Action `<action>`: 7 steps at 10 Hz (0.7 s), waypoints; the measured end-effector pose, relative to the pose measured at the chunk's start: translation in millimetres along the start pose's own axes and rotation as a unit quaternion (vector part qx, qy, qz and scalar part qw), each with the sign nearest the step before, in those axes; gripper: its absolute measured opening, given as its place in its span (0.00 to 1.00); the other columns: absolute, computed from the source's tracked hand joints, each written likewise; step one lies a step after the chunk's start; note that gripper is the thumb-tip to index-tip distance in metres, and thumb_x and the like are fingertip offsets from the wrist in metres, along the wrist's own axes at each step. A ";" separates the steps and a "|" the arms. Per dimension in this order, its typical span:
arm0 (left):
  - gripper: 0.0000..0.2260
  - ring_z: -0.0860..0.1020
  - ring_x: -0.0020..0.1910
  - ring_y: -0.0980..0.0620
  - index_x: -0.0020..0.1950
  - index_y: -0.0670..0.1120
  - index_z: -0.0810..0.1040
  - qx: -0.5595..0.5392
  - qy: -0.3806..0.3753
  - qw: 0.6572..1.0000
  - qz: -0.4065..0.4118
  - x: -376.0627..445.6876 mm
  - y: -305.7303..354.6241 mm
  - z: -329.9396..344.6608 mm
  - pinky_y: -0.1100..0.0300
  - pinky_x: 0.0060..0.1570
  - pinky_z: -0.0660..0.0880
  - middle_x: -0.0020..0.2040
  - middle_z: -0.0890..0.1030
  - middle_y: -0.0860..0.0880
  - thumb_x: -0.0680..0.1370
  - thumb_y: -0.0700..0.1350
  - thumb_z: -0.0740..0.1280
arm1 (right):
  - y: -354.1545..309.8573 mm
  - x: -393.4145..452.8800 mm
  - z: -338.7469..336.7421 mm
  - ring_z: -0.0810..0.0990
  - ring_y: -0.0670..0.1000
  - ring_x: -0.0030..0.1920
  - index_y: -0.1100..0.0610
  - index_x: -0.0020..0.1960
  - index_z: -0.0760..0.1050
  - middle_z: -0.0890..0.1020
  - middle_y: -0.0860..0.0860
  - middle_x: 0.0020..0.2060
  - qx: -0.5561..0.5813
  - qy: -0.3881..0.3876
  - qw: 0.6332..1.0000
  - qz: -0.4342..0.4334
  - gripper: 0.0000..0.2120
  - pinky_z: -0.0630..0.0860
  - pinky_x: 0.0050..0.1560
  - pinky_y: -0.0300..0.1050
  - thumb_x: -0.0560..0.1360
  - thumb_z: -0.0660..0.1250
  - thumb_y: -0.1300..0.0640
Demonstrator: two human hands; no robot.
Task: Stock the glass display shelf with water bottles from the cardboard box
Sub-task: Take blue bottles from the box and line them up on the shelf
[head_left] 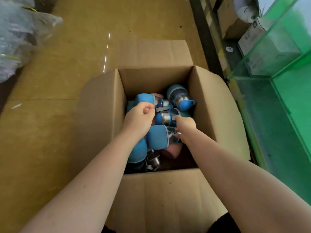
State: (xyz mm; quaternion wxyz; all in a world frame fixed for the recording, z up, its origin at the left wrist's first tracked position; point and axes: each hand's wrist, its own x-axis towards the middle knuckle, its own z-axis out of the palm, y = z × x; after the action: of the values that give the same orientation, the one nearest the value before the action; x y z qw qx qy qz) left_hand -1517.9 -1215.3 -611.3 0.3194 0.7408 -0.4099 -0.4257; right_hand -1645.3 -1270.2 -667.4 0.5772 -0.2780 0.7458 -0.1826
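An open cardboard box [102, 115] stands on the floor below me, holding several blue water bottles and a pink one [171, 151]. My left hand [139, 120] is inside the box, fingers curled round the grey strap of a blue bottle [146, 99] at the far left. My right hand [184, 127] reaches in beside it and grips the clear neck of another blue bottle [157, 137] lying in the middle. A further blue bottle [179, 96] lies at the far right corner. The green-tinted glass display shelf [284, 52] rises on the right.
The box flaps are spread out on all sides. Cardboard sheets [67, 64] cover the floor to the left and behind. Plastic-wrapped goods [18, 36] lie at the upper left. Cardboard cartons [249, 36] sit under the glass shelf at the upper right.
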 end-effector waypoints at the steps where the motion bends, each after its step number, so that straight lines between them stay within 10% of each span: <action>1: 0.10 0.75 0.52 0.48 0.59 0.47 0.76 0.006 -0.004 1.000 0.009 6.9 -6.3 10.6 0.55 0.56 0.72 0.52 0.76 0.50 0.79 0.44 0.60 | 0.2 8.9 -0.7 0.73 0.54 0.41 0.59 0.45 0.68 0.72 0.55 0.36 -0.018 -0.011 0.999 0.028 0.04 0.73 0.44 0.49 0.77 0.59 0.60; 3: 0.12 0.75 0.55 0.51 0.61 0.47 0.75 0.079 -0.029 0.995 0.046 13.2 -7.5 26.7 0.60 0.53 0.68 0.53 0.76 0.51 0.79 0.45 0.60 | 13.9 21.7 0.4 0.74 0.54 0.39 0.60 0.38 0.68 0.73 0.56 0.36 -0.041 0.032 0.997 0.048 0.07 0.75 0.45 0.48 0.75 0.60 0.62; 5: 0.14 0.74 0.59 0.47 0.64 0.48 0.74 0.184 -0.070 0.979 0.060 21.9 -18.7 33.3 0.58 0.57 0.68 0.61 0.74 0.46 0.79 0.47 0.60 | 38.7 38.1 5.2 0.69 0.58 0.68 0.57 0.72 0.61 0.68 0.56 0.68 -0.032 0.016 0.995 0.091 0.28 0.71 0.62 0.50 0.74 0.62 0.55; 6: 0.16 0.73 0.61 0.45 0.66 0.47 0.72 0.238 -0.097 0.965 0.055 28.2 -27.6 31.9 0.57 0.58 0.67 0.65 0.73 0.45 0.79 0.48 0.61 | 41.7 38.1 3.3 0.76 0.56 0.59 0.57 0.69 0.68 0.74 0.56 0.65 -0.026 0.034 0.996 0.079 0.21 0.74 0.49 0.49 0.77 0.59 0.54; 7: 0.17 0.72 0.61 0.46 0.67 0.47 0.71 0.264 -0.113 0.957 0.045 31.1 -34.7 31.5 0.60 0.54 0.65 0.64 0.72 0.45 0.79 0.49 0.61 | 46.7 36.9 0.4 0.73 0.53 0.36 0.55 0.43 0.68 0.74 0.53 0.41 0.068 -0.008 0.989 0.131 0.11 0.76 0.27 0.43 0.79 0.54 0.50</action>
State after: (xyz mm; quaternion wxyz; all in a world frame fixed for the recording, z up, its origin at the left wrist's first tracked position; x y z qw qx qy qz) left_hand -1525.0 -1230.6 -665.0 0.0826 0.7268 -0.5740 -0.3680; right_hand -1661.1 -1256.9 -723.2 0.6196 -0.1392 0.7571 -0.1531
